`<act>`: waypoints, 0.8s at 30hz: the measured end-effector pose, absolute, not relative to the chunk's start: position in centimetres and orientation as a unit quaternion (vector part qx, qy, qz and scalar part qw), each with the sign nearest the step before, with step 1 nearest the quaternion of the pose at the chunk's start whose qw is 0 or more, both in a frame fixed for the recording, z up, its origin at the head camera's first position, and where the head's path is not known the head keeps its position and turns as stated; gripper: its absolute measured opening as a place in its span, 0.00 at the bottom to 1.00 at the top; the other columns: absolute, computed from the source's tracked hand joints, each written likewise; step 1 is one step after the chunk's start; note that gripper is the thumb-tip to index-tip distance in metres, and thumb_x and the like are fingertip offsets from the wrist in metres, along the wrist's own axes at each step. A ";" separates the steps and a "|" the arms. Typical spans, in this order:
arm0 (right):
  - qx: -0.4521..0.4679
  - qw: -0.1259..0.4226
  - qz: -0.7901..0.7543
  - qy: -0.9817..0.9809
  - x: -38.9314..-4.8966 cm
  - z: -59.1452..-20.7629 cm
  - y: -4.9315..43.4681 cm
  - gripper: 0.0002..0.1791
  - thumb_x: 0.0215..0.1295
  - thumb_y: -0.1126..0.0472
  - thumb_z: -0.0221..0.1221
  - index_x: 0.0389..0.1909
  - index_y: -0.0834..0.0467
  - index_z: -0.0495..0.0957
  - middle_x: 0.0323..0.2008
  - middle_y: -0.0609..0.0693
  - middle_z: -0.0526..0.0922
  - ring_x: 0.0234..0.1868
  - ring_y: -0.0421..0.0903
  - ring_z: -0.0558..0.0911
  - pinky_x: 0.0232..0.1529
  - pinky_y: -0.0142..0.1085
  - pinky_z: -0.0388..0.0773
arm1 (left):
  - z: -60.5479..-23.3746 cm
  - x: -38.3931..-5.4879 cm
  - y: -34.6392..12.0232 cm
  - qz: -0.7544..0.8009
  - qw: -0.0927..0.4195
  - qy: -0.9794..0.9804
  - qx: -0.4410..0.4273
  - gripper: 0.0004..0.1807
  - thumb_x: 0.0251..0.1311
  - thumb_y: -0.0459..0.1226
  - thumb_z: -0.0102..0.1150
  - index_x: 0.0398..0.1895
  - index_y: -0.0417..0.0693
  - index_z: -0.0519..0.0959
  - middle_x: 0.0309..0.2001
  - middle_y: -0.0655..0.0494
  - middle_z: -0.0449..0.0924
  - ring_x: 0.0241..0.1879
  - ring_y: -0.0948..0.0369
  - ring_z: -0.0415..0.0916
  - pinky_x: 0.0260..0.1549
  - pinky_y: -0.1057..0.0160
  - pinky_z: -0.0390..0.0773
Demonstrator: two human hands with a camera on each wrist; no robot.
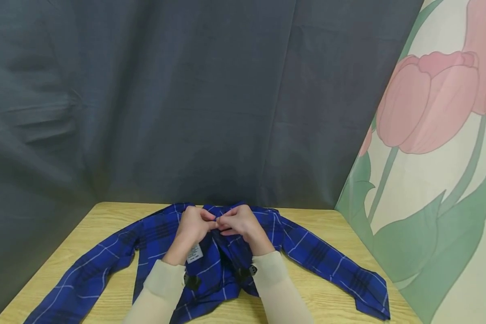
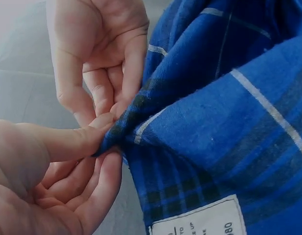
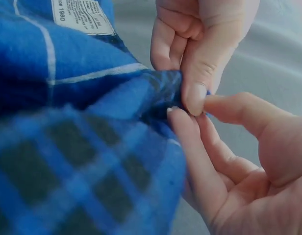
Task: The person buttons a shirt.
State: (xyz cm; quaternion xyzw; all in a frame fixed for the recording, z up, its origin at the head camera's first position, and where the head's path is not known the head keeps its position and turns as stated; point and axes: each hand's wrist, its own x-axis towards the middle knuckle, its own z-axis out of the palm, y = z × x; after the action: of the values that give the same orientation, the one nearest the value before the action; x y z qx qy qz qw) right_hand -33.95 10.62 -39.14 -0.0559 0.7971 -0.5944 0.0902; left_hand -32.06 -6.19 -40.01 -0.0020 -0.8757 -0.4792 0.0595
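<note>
A blue plaid shirt (image 1: 162,234) with white and dark stripes lies on the table, its sleeves spread to both sides. Near its collar my left hand (image 1: 194,225) pinches the fabric edge between thumb and fingers. My right hand (image 1: 240,222) pinches the same edge right beside it, so the fingertips of both hands meet. In the left wrist view the left thumb (image 2: 72,142) presses on the folded cloth. The right wrist view has the right fingers (image 3: 202,171) at the edge from below. What lies between the fingertips is hidden. A white printed label (image 1: 195,254) shows inside the shirt.
The wooden table (image 1: 316,288) ends at a dark grey curtain (image 1: 227,112) behind the shirt. At the right stands a wall panel (image 1: 425,103) painted with pink tulips. One sleeve (image 1: 336,265) reaches toward the table's right edge.
</note>
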 end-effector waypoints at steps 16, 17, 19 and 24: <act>-0.144 0.104 -0.512 0.840 -34.1 -38.7 12.5 0.08 0.77 0.67 0.63 0.43 0.68 0.89 0.41 0.62 0.91 0.37 0.45 0.91 0.44 0.43 0.93 | -40.5 -33.0 -7.6 -0.626 -0.089 -0.773 -0.049 0.16 0.74 0.31 0.63 0.57 0.25 0.84 0.50 0.39 0.88 0.37 0.61 0.87 0.47 0.57 0.92; -0.144 0.099 -0.514 0.840 -34.2 -38.7 12.5 0.08 0.77 0.67 0.64 0.43 0.68 0.89 0.41 0.62 0.91 0.37 0.46 0.91 0.44 0.44 0.93 | -40.7 -33.2 -7.6 -0.637 -0.095 -0.764 -0.046 0.17 0.74 0.31 0.63 0.58 0.25 0.84 0.51 0.40 0.88 0.37 0.61 0.87 0.48 0.57 0.92; -0.154 0.079 -0.514 0.840 -34.3 -38.8 12.7 0.08 0.76 0.66 0.65 0.43 0.67 0.89 0.42 0.61 0.91 0.38 0.46 0.91 0.45 0.44 0.93 | -40.7 -33.3 -7.8 -0.636 -0.099 -0.764 -0.050 0.18 0.74 0.33 0.63 0.59 0.26 0.83 0.51 0.40 0.88 0.39 0.60 0.88 0.50 0.56 0.92; -0.188 0.067 -0.472 0.859 -33.5 -37.5 14.7 0.09 0.75 0.60 0.68 0.43 0.62 0.90 0.39 0.57 0.92 0.37 0.44 0.90 0.44 0.41 0.93 | -39.2 -31.6 -9.2 -0.513 -0.090 -0.850 -0.086 0.17 0.75 0.43 0.65 0.50 0.36 0.87 0.43 0.46 0.89 0.38 0.59 0.85 0.44 0.58 0.90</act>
State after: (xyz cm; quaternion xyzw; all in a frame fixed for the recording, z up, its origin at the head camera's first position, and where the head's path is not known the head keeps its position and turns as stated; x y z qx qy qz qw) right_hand -33.54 14.70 -37.52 -0.1877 0.8589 -0.4719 0.0668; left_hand -31.58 -9.21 -39.18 -0.0861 -0.8495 -0.5127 -0.0900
